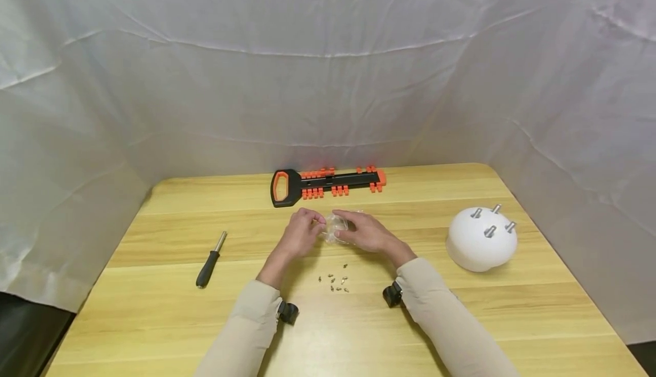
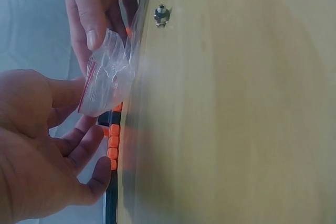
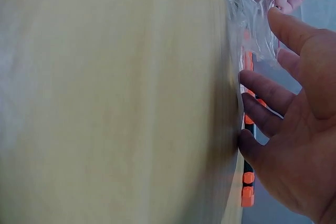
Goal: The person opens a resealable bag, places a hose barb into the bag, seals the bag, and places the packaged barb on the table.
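A small clear zip bag (image 2: 107, 77) with a red line along its closure is held between both hands just above the table. My left hand (image 1: 301, 232) pinches the closure edge between thumb and forefinger, its other fingers loosely bent. On the other side, my right hand (image 1: 365, 230) holds the bag's edge with thumb and forefinger; its remaining fingers (image 3: 262, 114) spread along the tabletop. Whether anything is inside the bag, I cannot tell. Several small metal screw-like fittings (image 1: 332, 281) lie loose on the wood in front of the hands.
Behind the hands lies a black and orange tool rack (image 1: 333, 182) with a handle. A black-handled screwdriver-like tool (image 1: 207, 269) lies at left. At right sits a white rounded object (image 1: 479, 246) with several metal posts on top. Pale cloth (image 1: 328, 98) hangs around the wooden table (image 1: 154, 320).
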### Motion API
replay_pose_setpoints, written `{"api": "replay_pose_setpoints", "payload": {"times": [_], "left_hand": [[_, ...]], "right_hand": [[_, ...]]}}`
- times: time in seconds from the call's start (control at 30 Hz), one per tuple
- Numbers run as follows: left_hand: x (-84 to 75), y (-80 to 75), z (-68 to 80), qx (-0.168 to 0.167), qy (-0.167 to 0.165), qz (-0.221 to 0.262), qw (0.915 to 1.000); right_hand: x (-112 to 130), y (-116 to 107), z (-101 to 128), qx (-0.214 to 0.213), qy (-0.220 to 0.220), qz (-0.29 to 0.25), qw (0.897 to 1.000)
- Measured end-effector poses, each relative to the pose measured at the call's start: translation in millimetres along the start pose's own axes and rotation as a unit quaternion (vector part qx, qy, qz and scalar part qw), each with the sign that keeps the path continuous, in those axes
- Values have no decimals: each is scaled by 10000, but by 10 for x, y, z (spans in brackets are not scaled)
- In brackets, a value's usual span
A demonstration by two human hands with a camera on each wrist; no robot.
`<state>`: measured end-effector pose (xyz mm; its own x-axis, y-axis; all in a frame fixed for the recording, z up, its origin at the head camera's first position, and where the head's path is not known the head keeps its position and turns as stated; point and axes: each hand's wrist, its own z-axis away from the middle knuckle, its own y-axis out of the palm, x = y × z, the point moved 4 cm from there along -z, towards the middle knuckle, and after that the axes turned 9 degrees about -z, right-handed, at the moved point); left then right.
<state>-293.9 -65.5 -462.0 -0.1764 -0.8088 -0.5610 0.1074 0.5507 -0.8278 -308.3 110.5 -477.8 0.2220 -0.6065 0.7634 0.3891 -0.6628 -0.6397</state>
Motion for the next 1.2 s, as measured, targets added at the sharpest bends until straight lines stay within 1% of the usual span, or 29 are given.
{"api": "replay_pose_setpoints", "payload": {"times": [0.13,0.3,0.4,0.57,0.67,0.9,1.03,1.2], "left_hand": [[2,0,16,11,-44,1,10000],[20,-62,76,-163,-1,191,9997],[28,-101,132,-194,8,228,9996],[6,-158,236,-198,46,138,9997],[-15,-187,303,-194,91,2,9998],[-34,-203,485,110,173,-317,9993],[-56,-209,565,268,270,-373,9986],[-105,-205,644,465,270,-533,9971]], "right_hand": [[17,7,13,12,35,16,10000],[29,7,15,25,28,20,10000],[34,10,11,47,18,21,10000],[29,8,12,36,33,42,10000],[19,3,14,8,43,70,10000],[15,-3,21,38,18,52,10000],[8,-8,15,41,24,39,10000],[1,-4,16,55,40,-11,10000]]}}
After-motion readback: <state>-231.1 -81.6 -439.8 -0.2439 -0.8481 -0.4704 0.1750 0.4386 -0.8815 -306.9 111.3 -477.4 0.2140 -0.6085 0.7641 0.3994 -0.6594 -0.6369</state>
